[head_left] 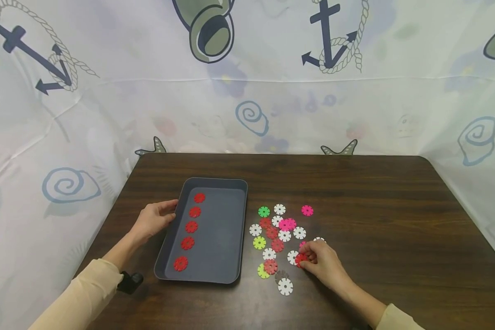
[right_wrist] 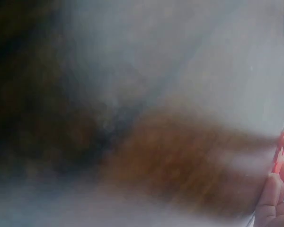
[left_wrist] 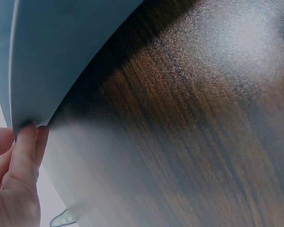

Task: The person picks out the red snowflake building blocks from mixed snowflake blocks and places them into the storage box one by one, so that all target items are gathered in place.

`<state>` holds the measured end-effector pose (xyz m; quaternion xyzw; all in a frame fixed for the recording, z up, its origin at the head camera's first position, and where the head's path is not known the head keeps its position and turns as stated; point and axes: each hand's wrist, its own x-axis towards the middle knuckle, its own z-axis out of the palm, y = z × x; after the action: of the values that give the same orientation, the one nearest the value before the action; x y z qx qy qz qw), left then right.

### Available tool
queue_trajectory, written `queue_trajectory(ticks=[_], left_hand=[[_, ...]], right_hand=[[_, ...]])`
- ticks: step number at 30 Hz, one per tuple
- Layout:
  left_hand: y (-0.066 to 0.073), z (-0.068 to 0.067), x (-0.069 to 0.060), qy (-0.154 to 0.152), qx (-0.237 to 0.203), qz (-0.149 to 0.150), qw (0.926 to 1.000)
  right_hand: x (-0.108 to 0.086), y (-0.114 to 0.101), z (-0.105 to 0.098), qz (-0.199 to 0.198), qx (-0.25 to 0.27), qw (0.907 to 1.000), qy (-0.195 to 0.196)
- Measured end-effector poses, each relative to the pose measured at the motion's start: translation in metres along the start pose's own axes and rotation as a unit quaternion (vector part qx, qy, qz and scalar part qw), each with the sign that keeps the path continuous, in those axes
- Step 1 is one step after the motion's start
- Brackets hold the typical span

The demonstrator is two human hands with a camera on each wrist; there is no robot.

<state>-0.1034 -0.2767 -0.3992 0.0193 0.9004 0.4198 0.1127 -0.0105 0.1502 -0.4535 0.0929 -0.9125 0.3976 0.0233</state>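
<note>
My left hand grips the left rim of a dark grey tray; in the left wrist view, fingers press against its outer wall. Inside the tray, several red notched discs, including a red disc, form a column along the left side. My right hand pinches another red disc between thumb and fingers at the right of a loose spread of discs. Touching or close beside it lies a white disc. The right wrist view is blurred, showing the pinched red disc at its right edge.
Between tray and right hand lie white, red, green, yellow and pink discs, some overlapping, such as a green disc and a pink disc. All stand on a dark wooden table. A printed cloth hangs behind.
</note>
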Motion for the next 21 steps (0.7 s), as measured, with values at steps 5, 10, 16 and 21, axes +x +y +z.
queue_trajectory(ticks=[5,10,16,21], left_hand=[[0.0004,-0.0002,-0.0001,0.001,0.001,0.0,1.0],[0.0005,-0.0005,0.0005,0.002,0.002,0.0,1.0],[-0.0001,-0.0006,0.0014,0.002,0.002,0.0,1.0],[0.0005,-0.0002,0.0013,0.002,-0.001,-0.001,1.0]], right_hand=[[-0.0002,-0.0002,-0.0002,-0.001,0.001,1.0,-0.004],[0.0,0.0,-0.0002,-0.012,0.007,0.9999,-0.007],[0.0014,0.0009,-0.0008,-0.029,0.011,0.9995,-0.009],[0.0024,0.0022,-0.0017,-0.021,0.018,0.9996,-0.011]])
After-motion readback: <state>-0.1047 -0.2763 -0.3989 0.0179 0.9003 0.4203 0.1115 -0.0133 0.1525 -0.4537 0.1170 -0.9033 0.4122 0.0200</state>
